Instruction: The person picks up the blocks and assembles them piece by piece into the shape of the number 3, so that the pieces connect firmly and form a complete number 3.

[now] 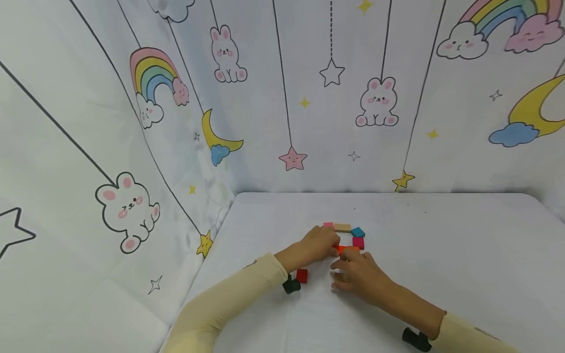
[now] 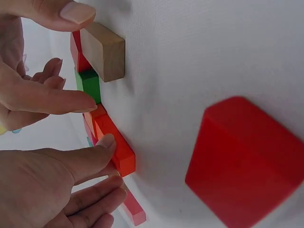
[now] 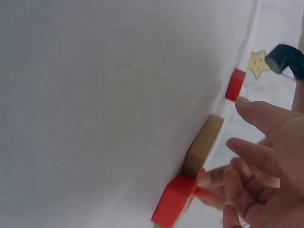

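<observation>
My left hand [image 1: 315,247] reaches over a ring of small coloured blocks. In the left wrist view its thumb lies on the near side of an orange block [image 2: 117,145], which it pinches with the fingers behind. Close by, my right hand [image 1: 366,277] has its thumb and fingers spread apart and grips nothing. Its index fingertip is beside a green block [image 2: 89,85]; whether they touch I cannot tell. Under that hand lie a plain wooden block [image 3: 204,145] and a red block [image 3: 173,202], end to end.
Farther back are a pink block [image 1: 328,224], a wooden block [image 1: 342,228], a teal block [image 1: 358,232] and a crimson block [image 1: 358,243]. A lone red block [image 1: 302,275] lies by the left wrist. Patterned cloth walls [image 1: 265,108] border the white table [image 1: 441,245].
</observation>
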### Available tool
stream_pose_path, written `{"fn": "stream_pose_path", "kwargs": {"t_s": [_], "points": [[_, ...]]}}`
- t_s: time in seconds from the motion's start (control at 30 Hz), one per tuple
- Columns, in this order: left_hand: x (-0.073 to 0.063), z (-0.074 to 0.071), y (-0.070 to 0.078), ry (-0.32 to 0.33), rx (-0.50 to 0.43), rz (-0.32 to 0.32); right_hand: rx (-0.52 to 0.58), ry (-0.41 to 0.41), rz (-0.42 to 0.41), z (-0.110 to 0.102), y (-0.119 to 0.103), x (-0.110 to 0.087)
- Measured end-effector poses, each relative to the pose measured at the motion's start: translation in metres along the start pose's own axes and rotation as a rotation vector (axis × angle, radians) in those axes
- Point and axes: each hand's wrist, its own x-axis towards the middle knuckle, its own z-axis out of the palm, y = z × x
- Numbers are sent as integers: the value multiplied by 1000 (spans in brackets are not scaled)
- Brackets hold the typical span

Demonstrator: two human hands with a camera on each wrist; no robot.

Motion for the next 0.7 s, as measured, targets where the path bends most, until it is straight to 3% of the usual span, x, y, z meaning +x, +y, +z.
{"fn": "stream_pose_path", "kwargs": {"t_s": [0.3,0.7], "points": [[11,-10,1,-90,38,46,-15,-71,-45,7,-24,13],[15,-15,-4,-179,44,28,-35,-99,-97,24,-52,40]]}}
